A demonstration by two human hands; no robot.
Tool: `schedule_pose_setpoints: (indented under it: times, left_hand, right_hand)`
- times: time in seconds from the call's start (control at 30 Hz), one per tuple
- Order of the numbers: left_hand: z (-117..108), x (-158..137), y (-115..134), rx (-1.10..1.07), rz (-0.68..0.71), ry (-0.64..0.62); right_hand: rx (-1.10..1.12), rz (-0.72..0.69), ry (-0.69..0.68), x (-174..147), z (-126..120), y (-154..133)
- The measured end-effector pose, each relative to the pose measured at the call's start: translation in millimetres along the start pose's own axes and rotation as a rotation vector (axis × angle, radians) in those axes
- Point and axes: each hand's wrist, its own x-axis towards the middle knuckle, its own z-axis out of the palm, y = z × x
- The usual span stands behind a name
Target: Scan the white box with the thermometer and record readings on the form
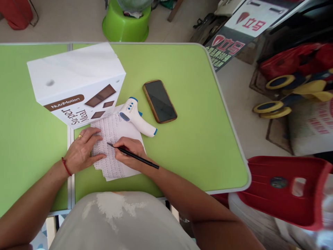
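Sheets of paper [130, 139] with dense rows of handwriting lie on the green table, the right part of the top sheet blank. My right hand [131, 152] is closed around a black pen [139, 159], its tip at or just above the written rows. My left hand [83, 149] rests on the left edge of the sheets, fingers apart, with nothing in it. A white infrared thermometer [139, 121] with blue trim lies over the top of the paper. Just beyond my left hand stands a white box [78, 76] printed with "NutriMotion".
A phone [160, 100] in a brown case lies right of the thermometer on the green table [203, 139]. A green stool [126, 24] stands past the far edge. On the right are a red plastic chair [281, 187], a sign board [239, 31] and yellow-blue handled items [279, 81].
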Motion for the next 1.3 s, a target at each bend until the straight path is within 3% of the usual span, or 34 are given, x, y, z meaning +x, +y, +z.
schedule_pose_setpoints:
  times: [0.17, 0.63, 1.3]
  left_hand:
    - [-0.5, 0.4, 0.7, -0.007, -0.001, -0.007]
    - [-0.5, -0.3, 0.4, -0.002, -0.008, -0.012]
    - [-2.3, 0.0, -0.2, -0.016, -0.006, -0.023]
  right_hand:
    - [0.002, 0.082, 0.049, -1.2, 1.3, 3.3]
    - [0.038, -0.036, -0.042, -2.0, -0.7, 1.5]
    - [0.016, -0.025, -0.038, -0.3, -3.0, 1.2]
